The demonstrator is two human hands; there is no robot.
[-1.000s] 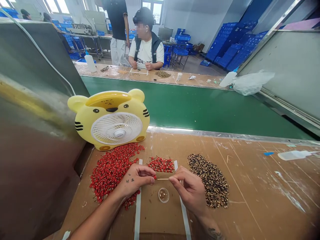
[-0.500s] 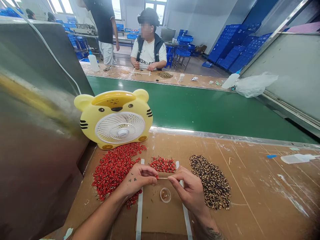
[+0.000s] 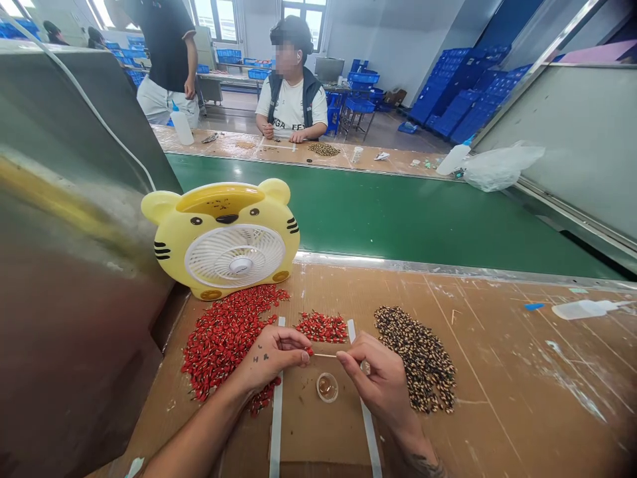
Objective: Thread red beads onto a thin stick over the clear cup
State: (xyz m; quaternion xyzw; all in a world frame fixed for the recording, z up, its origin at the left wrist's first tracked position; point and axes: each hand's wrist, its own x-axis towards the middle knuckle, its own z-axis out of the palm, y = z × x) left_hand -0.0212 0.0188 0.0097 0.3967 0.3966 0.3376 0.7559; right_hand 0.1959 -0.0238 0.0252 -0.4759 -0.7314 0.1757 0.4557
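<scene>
Red piece (image 3: 309, 351) pinched in left hand (image 3: 271, 358), pale stick (image 3: 325, 356) in right hand (image 3: 379, 377), distant shirt lettering (image 3: 281, 125) perhaps "GA FE".

Stick (image 3: 325, 356) (pale) in right fingers (image 3: 348, 365)

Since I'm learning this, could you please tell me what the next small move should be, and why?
I would probably ease the thin, pale stick in the right hand against the small, rounded red piece in the left hand, because the stick's tip points at it, very close; whether they touch is too small to tell.
</scene>
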